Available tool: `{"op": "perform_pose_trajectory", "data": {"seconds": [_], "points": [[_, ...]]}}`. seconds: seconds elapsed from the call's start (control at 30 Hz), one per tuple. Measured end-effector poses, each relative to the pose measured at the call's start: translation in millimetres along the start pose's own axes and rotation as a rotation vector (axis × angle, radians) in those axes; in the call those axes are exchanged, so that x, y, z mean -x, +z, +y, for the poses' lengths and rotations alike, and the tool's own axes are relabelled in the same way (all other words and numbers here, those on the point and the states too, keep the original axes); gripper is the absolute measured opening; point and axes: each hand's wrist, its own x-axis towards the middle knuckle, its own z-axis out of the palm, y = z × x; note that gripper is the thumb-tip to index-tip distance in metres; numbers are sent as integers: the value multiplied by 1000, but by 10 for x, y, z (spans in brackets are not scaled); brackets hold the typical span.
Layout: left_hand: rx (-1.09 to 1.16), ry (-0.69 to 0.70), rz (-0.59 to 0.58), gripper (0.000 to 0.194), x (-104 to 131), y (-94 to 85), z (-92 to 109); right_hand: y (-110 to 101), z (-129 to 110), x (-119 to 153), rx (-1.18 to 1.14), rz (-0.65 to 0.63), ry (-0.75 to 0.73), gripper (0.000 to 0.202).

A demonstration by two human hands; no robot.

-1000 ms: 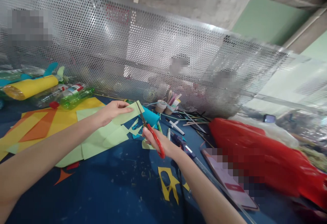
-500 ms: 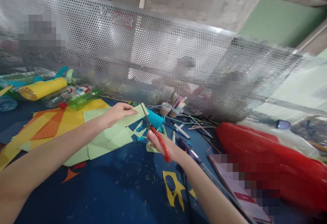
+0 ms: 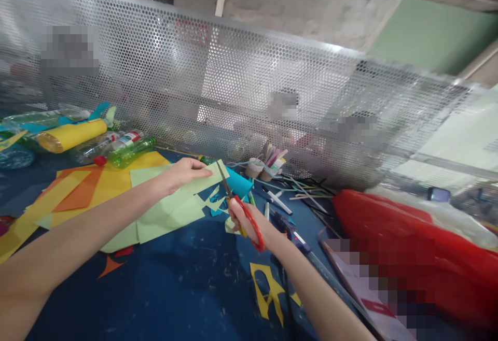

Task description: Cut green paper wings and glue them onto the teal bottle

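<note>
My left hand [image 3: 185,174] pinches a small piece of light green paper [image 3: 216,173] above the table. My right hand [image 3: 243,216] is closed around the handles of red-handled scissors [image 3: 253,227]. The scissors' blades point up and left and meet the right part of that paper. Under my left hand lie larger light green sheets [image 3: 167,215]. Pale green and blue scraps [image 3: 215,203] are scattered between my hands, and a rolled blue paper [image 3: 239,182] lies just behind the blades.
Yellow and orange sheets [image 3: 80,190] and plastic bottles [image 3: 134,150] lie at left. Cups of sticks [image 3: 254,167], markers [image 3: 278,199] and a glue gun [image 3: 291,231] are behind my right hand. A red plastic bag [image 3: 377,222] sits at right. A perforated metal screen [image 3: 237,71] borders the back; people are beyond it.
The whole view has shifted slightly, so everything appears a little further right. Both hands keep their hold on the paper and the scissors; the blades stay at the paper.
</note>
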Motion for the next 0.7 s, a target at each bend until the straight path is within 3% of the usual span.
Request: {"op": "perform_pose_trajectory", "data": {"seconds": [0.4, 0.7], "points": [[-20, -4, -19, 35, -15, -21, -23, 60, 5, 7, 108, 167, -58, 53], [-26, -24, -29, 37, -24, -30, -35, 86, 31, -13, 116, 219, -66, 49]]}}
